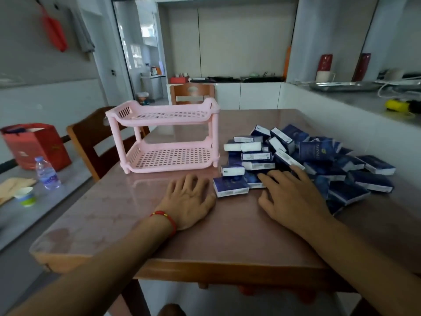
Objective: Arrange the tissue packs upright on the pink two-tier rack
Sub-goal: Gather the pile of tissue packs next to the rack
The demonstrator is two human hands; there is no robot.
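Nothing is racked yet: both tiers of the rack stand bare, packs heaped beside it (right), left hand flat on the table, right hand spread over the heap, gripping none.

Water bottle, red bag

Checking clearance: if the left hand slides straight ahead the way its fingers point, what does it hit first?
Probably the pink rack: the left hand lies flat on the table, fingers aimed at the lower tier's front edge, bare tabletop between. Depth is approximate.
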